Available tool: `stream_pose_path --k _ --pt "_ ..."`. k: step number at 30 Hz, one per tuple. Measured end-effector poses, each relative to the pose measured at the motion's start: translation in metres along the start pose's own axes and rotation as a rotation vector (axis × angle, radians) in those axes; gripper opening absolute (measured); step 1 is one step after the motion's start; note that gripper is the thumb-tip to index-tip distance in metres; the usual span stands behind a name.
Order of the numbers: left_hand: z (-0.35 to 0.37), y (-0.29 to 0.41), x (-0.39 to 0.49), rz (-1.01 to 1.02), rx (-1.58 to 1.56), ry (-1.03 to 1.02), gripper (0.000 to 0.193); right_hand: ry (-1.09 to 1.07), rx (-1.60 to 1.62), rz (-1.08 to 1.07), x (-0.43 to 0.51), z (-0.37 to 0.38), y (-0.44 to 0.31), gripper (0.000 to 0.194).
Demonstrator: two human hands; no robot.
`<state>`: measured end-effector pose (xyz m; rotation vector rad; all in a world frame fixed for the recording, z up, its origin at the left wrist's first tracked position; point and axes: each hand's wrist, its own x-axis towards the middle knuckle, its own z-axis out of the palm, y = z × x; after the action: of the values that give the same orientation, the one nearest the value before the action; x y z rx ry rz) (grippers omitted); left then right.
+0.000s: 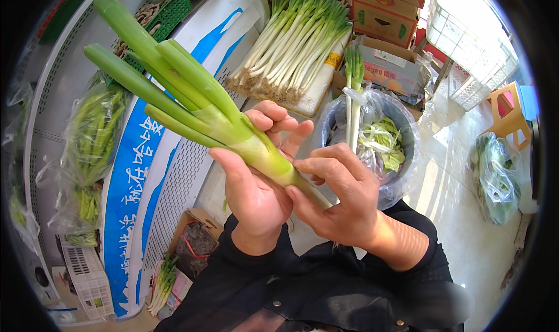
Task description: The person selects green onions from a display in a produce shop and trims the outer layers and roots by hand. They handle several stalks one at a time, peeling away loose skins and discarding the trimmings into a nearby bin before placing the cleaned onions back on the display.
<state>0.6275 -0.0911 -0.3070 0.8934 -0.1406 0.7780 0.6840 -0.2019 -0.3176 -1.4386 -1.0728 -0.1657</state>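
A thick green onion [251, 146] lies diagonally before me, its cut-looking green leaves to the upper left and its pale stalk to the lower right. My left hand [253, 194] cradles the stalk, palm up, with the thumb on one side and curled fingers on the other. Lower down, my right hand [345, 194] grips the stalk, its index fingertip and thumb against the outer layer. The root end is hidden. Just behind my right hand stands a bin [409, 174] lined with clear plastic, holding leafy scraps [388, 146]; slim green onions [354, 109] stand upright at it.
Many rooted green onions [290, 54] lie on a white foam slab [321, 97]. Cardboard boxes [384, 19] are stacked behind. A display case with a blue strip [131, 157] runs along my left, with bagged green vegetables [94, 135]. Another bag [498, 179] sits at right.
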Motion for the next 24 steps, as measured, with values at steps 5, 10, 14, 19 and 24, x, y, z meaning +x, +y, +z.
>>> stream_pose_path --k 5,10,14,19,24 --pt "0.004 0.003 -0.006 -0.028 0.069 0.004 0.066 -0.006 -0.07 -0.001 -0.001 -0.005 -0.005 0.029" --pt "0.01 0.003 -0.009 -0.048 0.25 0.034 0.066 -0.034 -0.118 -0.009 0.001 -0.01 -0.009 0.025" --pt "0.011 0.001 -0.01 -0.045 0.299 0.029 0.067 -0.042 -0.125 -0.015 0.0 -0.01 -0.008 0.023" --pt "0.014 0.0 -0.01 -0.048 0.318 0.051 0.067 -0.023 -0.124 -0.029 -0.002 -0.008 -0.002 0.021" --pt "0.012 0.001 -0.01 -0.042 0.288 0.036 0.066 -0.033 -0.072 0.046 0.002 -0.013 -0.012 0.021"
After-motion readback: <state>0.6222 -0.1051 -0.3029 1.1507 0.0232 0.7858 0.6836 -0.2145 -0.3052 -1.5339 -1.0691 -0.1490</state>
